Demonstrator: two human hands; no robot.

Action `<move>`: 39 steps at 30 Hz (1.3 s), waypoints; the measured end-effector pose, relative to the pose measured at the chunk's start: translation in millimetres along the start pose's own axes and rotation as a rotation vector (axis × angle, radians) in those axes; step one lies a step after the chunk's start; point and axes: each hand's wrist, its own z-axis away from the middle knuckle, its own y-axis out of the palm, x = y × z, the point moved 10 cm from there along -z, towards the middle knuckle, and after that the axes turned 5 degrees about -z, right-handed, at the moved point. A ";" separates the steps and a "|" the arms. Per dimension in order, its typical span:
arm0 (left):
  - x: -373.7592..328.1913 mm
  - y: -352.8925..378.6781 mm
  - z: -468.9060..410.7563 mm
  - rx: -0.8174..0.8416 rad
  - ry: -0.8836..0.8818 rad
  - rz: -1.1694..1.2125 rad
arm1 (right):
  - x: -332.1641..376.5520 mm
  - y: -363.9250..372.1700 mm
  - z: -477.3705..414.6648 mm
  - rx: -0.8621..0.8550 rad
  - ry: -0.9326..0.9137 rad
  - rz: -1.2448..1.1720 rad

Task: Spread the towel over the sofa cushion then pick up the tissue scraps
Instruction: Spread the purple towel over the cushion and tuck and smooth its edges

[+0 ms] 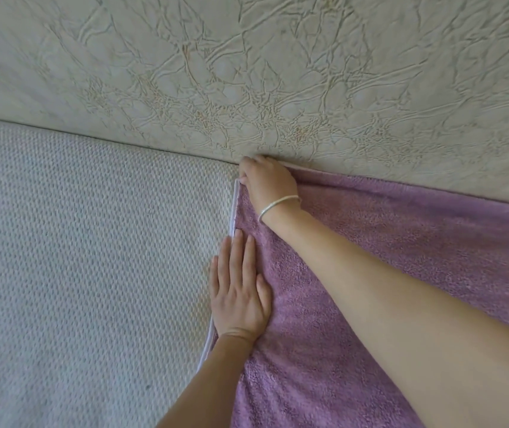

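Note:
A purple towel (pixel 370 242) with a pale trim lies over the right part of the grey woven sofa cushion (pixel 92 242). My left hand (pixel 240 288) rests flat on the towel's left edge, fingers together and pointing away from me. My right hand (pixel 265 177), with a silver bangle at the wrist, pinches the towel's far left corner at the crease where the cushion meets the backrest. No tissue scraps are in view.
The cream, heavily creased leather backrest (pixel 277 72) fills the upper part of the view. The bare woven cushion stretches to the left of the towel.

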 end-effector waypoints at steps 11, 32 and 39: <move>-2.3 -2.5 0.6 -0.022 -0.001 -0.010 | -18.4 -5.6 51.5 -0.215 0.079 -0.042; 17.1 -67.1 136.5 0.248 0.011 0.097 | 12.2 59.5 277.8 0.078 0.143 0.080; 53.5 -97.2 246.2 0.373 0.031 0.062 | 61.0 117.7 354.5 0.046 0.090 0.075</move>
